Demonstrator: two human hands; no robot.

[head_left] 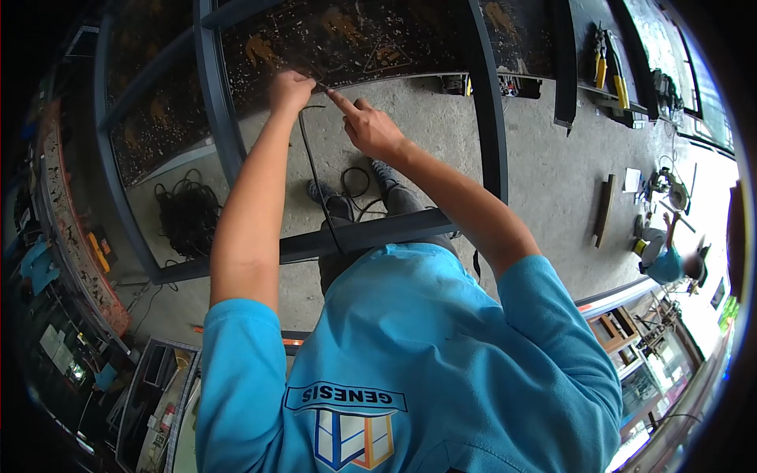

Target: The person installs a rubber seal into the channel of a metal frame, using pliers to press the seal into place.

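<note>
Both hands are close together at the near edge of a dark, speckled worktop (410, 43). My left hand (292, 91) has its fingers closed in a pinch on the end of a thin dark strip. My right hand (371, 126) points its index finger at the same thin piece, the other fingers curled; what its fingers hold, if anything, is too small to make out. A black cord (309, 154) hangs below the hands and runs down past the frame. The grey metal frame (363, 233) surrounds my arms, its near bar crossing in front of my waist.
Pliers with yellow handles (601, 67) lie at the upper right. Coiled black cable (188, 213) sits on the floor at the left, and another loop (355, 183) lies by my feet. A co-worker (670, 264) is at the far right, near a wooden bar (605, 211).
</note>
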